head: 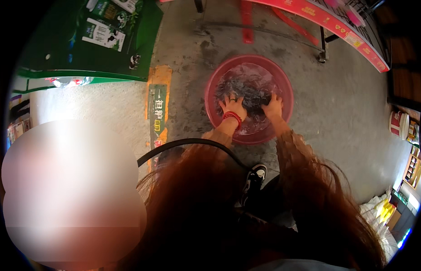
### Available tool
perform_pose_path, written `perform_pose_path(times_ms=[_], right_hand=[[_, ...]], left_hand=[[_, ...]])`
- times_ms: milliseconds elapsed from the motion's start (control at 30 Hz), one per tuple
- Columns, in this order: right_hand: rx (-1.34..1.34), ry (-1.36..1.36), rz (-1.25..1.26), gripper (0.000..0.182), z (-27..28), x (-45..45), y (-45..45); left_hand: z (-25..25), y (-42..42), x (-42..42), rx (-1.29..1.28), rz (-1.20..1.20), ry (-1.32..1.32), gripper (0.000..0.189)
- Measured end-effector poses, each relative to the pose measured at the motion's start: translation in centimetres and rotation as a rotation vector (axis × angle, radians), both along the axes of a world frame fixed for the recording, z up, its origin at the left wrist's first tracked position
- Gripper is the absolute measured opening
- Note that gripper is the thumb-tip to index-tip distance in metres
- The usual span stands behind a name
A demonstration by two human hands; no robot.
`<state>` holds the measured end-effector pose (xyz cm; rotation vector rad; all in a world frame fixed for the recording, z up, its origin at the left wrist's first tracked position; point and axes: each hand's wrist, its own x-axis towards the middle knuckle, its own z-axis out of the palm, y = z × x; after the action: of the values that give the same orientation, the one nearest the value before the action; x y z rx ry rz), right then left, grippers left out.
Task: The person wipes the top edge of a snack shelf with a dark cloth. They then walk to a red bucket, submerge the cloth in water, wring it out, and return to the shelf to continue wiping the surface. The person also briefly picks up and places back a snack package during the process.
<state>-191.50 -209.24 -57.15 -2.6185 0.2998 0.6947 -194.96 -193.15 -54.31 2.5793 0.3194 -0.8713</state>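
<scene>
A round red plastic basin stands on the concrete floor with water and a dark cloth in it. My left hand, with a ring and a red bracelet at its wrist, lies over the left part of the cloth, its fingers spread. Near the basin's right wall is my right hand, its fingers apart and partly in the water at the cloth's right side. Whether its thumb side pinches any cloth cannot be made out.
A green display stand is at the upper left. A wheeled rack with a red edge strip spans the upper right. Below the basin is a black and white shoe. Worn floor tape runs at the left; a white bucket stands far right.
</scene>
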Motion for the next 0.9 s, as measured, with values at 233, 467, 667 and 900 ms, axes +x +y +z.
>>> perform_pose_path(times_ms=[233,467,667,900], right_hand=[[0.027,-0.082,0.154,0.045,4.6,0.4,0.6],[0.466,-0.617,0.553,0.035,21.1,-2.6,3.5],[0.969,-0.089,0.158,0.037,23.8,-0.7,-0.9],[1.527,0.26,-0.701,0.039,15.9,1.3,-0.8]], left_hand=[[5.0,-0.6,0.4,-0.815,0.979,0.192,0.07],[5.8,-1.0,1.2,-1.993,1.187,0.397,0.053],[9.2,0.2,0.2,-1.683,1.322,0.476,0.032],[14.4,-0.3,-0.5,-1.84,1.149,0.171,0.038]])
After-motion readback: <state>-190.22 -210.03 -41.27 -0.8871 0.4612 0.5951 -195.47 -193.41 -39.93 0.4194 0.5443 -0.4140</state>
